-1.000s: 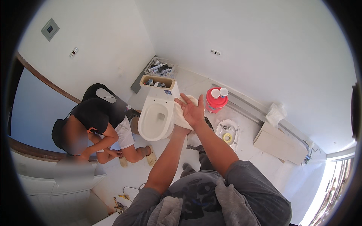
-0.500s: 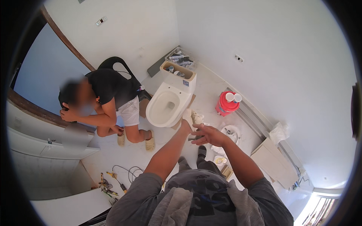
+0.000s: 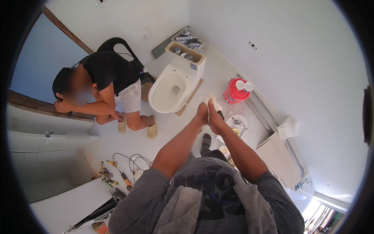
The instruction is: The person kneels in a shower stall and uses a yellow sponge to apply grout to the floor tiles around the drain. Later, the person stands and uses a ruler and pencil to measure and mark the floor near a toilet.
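Observation:
My left hand (image 3: 202, 113) and my right hand (image 3: 215, 115) are brought together in front of me, both closed on a crumpled cream cloth (image 3: 211, 98). The cloth bunches up between and above the fingers, which are partly hidden from view. Just beyond my left hand stands a white toilet (image 3: 156, 100), its tank lidless with cans and tubes inside. A piece of cardboard (image 3: 199, 86) lies under the toilet's right side. Beside my right hand, on the floor, is a round white fitting (image 3: 242, 124).
A seated person (image 3: 107, 68) leans forward on a black chair (image 3: 113, 43) at the left. A red cooler (image 3: 230, 97) carries two white cups. Beige boards (image 3: 278, 160) lie at the right; corded tools (image 3: 125, 179) lie at lower left. A tray of tubes (image 3: 189, 38) sits behind the toilet.
My right hand, spread and empty before, has closed on the cloth alongside my left hand. Both hands have moved up and forward, and my view has tilted down.

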`<state>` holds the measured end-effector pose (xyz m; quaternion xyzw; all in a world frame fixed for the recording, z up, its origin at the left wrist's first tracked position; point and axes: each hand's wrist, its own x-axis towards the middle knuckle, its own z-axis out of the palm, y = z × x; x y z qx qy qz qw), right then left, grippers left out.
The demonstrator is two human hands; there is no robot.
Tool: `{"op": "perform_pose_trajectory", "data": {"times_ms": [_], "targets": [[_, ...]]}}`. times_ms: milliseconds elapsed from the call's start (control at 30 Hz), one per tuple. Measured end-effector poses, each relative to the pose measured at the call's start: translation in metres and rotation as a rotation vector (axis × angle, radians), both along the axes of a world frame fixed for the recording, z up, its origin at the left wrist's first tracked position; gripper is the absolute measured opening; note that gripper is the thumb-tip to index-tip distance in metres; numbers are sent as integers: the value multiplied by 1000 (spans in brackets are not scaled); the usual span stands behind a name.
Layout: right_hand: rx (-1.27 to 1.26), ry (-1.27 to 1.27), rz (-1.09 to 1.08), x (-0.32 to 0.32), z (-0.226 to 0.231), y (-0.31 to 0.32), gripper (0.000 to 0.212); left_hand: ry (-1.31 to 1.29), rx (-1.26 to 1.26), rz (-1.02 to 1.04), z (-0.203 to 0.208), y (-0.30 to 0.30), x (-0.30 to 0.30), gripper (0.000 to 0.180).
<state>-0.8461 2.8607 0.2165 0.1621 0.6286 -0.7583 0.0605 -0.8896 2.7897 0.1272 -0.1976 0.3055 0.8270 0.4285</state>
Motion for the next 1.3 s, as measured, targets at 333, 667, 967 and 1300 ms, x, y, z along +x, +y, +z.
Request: {"op": "perform_pose_trajectory", "data": {"times_ms": [333, 667, 967, 1300], "targets": [[64, -271, -412, -31, -53, 85, 104, 710, -122, -302, -23, -8, 46, 37], [-874, 81, 453, 19, 36, 83, 78, 101, 384, -353, 55, -17, -23, 66], [147, 118, -490, -60, 8, 64, 47, 443, -189, -109, 123, 66, -37, 48], [-168, 259, -392, -32, 92, 94, 114, 538, 502, -584, 190, 80, -44, 70]]}}
